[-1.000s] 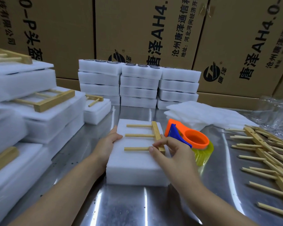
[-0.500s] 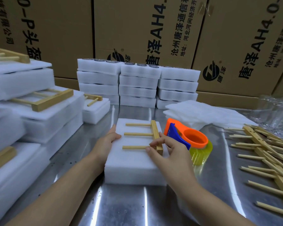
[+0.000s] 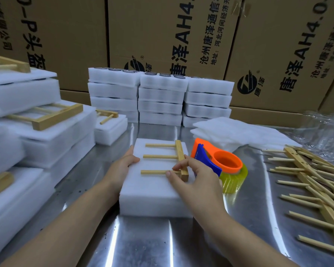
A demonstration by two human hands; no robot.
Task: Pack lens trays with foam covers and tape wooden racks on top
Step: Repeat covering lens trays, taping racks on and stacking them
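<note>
At the far left, finished packs (image 3: 52,139) are piled up, each with a wooden rack on top. The left hand (image 3: 121,166) rests against the left edge of the foam-covered pack (image 3: 154,191) at the middle of the steel worktop (image 3: 143,245). Its fingers lie nearly straight along the side and its thumb is on top. Behind it, white trays (image 3: 160,97) are stacked before cartons (image 3: 162,35). The rack (image 3: 180,157) lies flat on the pack with its three pegs pointing left. The right hand (image 3: 197,180) pinches the rack's near end between curled thumb and forefinger. An orange tape dispenser (image 3: 227,163) sits just right of that hand, with foam sheets (image 3: 239,132) behind it. Loose racks (image 3: 316,182) lie heaped at the far right.
</note>
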